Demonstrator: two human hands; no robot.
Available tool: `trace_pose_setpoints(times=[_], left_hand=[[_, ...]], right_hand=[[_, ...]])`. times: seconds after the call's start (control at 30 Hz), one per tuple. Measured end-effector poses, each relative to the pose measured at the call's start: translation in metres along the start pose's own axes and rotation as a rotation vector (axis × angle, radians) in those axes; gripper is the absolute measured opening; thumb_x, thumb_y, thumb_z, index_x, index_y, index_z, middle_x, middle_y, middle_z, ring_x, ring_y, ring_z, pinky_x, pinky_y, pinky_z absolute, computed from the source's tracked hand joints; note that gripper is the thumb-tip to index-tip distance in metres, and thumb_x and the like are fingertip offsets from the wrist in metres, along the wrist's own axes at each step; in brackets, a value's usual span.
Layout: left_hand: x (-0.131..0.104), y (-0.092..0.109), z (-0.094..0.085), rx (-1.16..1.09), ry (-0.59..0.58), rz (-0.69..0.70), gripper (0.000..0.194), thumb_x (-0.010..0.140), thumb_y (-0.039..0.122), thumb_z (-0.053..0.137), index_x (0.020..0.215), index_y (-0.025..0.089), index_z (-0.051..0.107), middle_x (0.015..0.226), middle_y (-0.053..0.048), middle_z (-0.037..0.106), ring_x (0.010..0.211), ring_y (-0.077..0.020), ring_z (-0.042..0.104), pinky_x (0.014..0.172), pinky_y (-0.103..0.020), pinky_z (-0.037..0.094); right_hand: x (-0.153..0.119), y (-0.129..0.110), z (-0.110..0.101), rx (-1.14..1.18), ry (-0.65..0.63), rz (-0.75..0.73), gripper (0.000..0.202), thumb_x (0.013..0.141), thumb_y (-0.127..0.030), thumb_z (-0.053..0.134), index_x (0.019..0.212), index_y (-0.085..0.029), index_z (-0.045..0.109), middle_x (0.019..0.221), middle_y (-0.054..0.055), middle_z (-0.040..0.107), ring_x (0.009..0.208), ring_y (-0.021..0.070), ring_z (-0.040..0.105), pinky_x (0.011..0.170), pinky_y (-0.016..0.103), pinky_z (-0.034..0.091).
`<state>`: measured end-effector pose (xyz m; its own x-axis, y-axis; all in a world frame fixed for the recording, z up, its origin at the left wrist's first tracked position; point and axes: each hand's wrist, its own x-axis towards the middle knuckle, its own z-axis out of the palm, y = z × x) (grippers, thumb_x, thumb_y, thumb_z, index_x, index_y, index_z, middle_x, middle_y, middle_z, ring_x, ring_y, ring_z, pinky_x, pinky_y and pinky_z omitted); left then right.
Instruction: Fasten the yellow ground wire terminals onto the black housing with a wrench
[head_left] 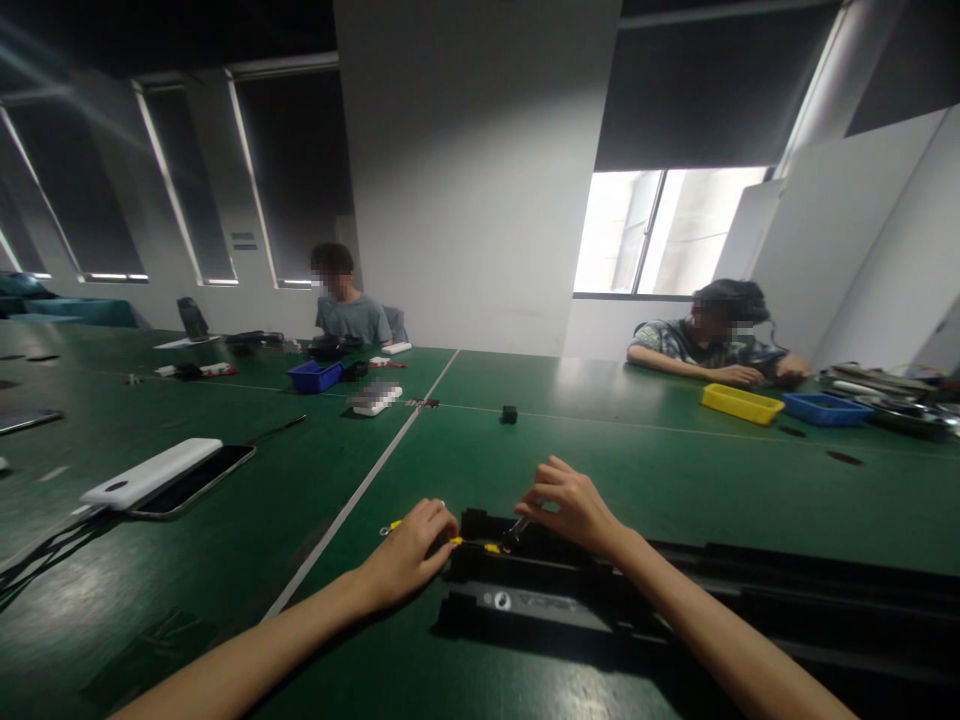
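Note:
My left hand rests at the near-left end of a long black housing. Its fingers are closed on a yellow wire, and a metal ring terminal pokes out on the hand's far side. Inside the housing, another yellow piece shows between my hands. Above it, my right hand pinches a dark, slim cylindrical tool, tilted with its lower end down in the housing beside that yellow piece. The tool's exact kind is too dark to make out.
On the left lie a white power bank and a phone with cables. A small black block stands ahead. Farther off are a blue bin, a yellow bin and another blue tray. Two people sit across the green table.

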<state>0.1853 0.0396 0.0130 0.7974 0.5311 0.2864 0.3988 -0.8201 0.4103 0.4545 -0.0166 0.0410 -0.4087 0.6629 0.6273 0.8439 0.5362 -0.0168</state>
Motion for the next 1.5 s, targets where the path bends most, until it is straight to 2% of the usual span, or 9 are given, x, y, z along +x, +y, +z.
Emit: trace_pose_setpoints(times=[1.2,1.5], left_hand=[[0.001,-0.003,0.002,-0.006,0.002,0.023,0.011,0.086,0.011,0.049,0.093,0.019,0.052,0.097,-0.003,0.052,0.091,-0.0186,0.047,0.079,-0.030,0.041],[0.000,-0.003,0.002,-0.004,0.007,0.021,0.009,0.087,0.013,0.048,0.092,0.019,0.052,0.096,-0.003,0.052,0.091,-0.0184,0.047,0.078,-0.030,0.041]], right_hand=[[0.000,-0.001,-0.001,0.010,0.008,0.000,0.022,0.083,-0.033,0.063,0.068,-0.018,0.068,0.064,0.003,0.054,0.067,0.0152,0.045,0.057,0.024,0.033],[0.002,-0.008,-0.010,0.058,-0.090,0.044,0.022,0.082,-0.037,0.063,0.071,-0.018,0.068,0.069,0.004,0.055,0.070,0.0165,0.046,0.059,0.026,0.034]])
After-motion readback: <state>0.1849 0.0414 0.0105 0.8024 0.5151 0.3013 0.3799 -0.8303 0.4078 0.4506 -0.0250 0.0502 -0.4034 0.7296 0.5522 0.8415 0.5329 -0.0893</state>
